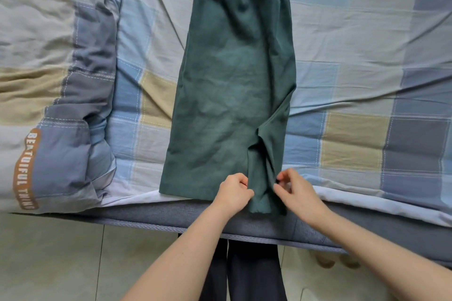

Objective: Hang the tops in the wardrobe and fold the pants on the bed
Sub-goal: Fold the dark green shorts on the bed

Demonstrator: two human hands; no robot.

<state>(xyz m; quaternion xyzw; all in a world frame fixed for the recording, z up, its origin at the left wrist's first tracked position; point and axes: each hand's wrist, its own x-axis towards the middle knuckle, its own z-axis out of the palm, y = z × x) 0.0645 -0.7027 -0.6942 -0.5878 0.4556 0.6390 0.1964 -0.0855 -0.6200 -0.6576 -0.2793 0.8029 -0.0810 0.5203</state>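
Dark green pants (232,85) lie lengthwise on the bed, one leg folded over the other, with the elastic waistband at the far end. The near hem hangs slightly over the bed's front edge. My left hand (233,192) pinches the left side of a narrow hem flap at the near right corner. On the flap's right side, my right hand (293,188) grips the same cloth with its fingertips.
The bed (354,129) has a checked sheet in blue, grey and beige. A bunched quilt (49,105) with orange lettering lies to the left. The grey mattress edge (171,217) runs along the front, above a tiled floor (61,264). My dark-clad legs stand below.
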